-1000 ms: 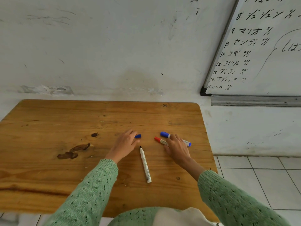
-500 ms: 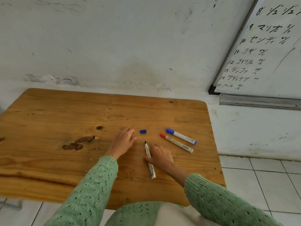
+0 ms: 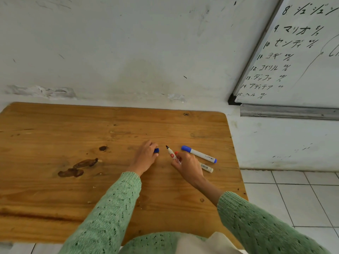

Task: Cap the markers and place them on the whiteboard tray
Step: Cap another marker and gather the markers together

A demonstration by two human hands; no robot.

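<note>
Capping step: right hand holds the uncapped black-tipped white marker tip-far, just above the wooden surface; left hand pinches the small blue cap. Next move likely needs cap mouth lined up with the tip, then pushed on. Blue-capped white marker lies right; metal whiteboard tray far right.

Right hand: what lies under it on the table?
Under the right hand, a red-capped marker lies on the table; only its cap tip and white tail show, its middle is covered.

blue cap, green knit sleeve

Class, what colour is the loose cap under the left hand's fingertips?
Blue: the cap at the left hand, head view.
</note>
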